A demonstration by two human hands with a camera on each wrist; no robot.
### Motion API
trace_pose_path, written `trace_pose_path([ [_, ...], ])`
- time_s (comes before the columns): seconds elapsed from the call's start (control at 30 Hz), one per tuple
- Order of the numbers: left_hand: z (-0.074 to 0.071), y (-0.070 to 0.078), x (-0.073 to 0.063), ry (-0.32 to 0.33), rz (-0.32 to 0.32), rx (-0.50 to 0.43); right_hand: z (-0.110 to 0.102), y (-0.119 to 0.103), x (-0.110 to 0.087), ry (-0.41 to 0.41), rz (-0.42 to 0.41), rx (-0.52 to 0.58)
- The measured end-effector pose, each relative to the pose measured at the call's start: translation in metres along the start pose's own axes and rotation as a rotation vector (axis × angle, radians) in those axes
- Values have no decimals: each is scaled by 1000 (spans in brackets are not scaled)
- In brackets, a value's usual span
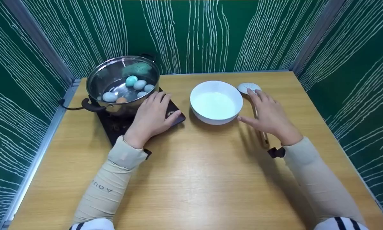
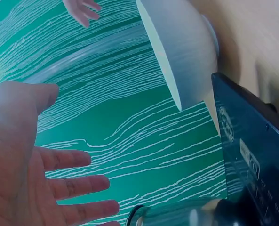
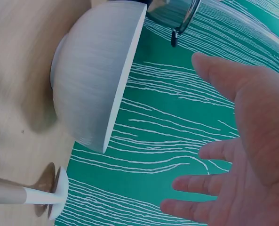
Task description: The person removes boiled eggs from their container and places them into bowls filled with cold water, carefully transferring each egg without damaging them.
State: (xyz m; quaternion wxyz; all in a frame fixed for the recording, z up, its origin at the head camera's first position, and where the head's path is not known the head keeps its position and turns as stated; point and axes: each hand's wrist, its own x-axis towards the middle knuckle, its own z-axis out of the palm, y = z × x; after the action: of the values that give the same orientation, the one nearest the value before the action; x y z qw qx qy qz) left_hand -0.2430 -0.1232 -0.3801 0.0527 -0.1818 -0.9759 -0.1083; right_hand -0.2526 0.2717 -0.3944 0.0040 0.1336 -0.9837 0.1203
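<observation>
My left hand [image 1: 153, 113], fingers outstretched, hovers over the front right side of a steel pot [image 1: 122, 110], overlapping its rim in the head view. Inside the pot lie several eggs: pale blue ones [image 1: 110, 96], a turquoise one [image 1: 131, 80] and a brown one [image 1: 121, 100]. A white bowl [image 1: 215, 120] stands upright between my hands. Raised above the table, my right hand [image 1: 268, 115] has its fingers spread beside the bowl. Below it lies a slotted skimmer [image 1: 249, 87] with a long handle, partly hidden by the hand. Neither hand holds anything.
Under the pot sits a black induction cooker [image 1: 178, 119], also seen in the left wrist view. A dark cable [image 1: 72, 109] runs off at the left behind the pot handle [image 1: 94, 106]. Green panels with white streaks [image 1: 210, 35] enclose the wooden table [image 1: 197, 179] on three sides.
</observation>
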Motion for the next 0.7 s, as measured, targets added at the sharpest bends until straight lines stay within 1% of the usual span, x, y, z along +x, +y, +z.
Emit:
trace_pose_path([
  [0.17,-10,-6,-2,37,0,7,3,2,-2,-22,12,45],
  [0.33,-21,-15,-6,63,-18,1,7,6,-2,-14,15,42],
  [0.53,-35,-32,-8,84,-29,-7,8,11,-3,13,24,52],
  [0.7,-48,-48,-10,102,-62,-10,7,15,-2,5,56,73],
])
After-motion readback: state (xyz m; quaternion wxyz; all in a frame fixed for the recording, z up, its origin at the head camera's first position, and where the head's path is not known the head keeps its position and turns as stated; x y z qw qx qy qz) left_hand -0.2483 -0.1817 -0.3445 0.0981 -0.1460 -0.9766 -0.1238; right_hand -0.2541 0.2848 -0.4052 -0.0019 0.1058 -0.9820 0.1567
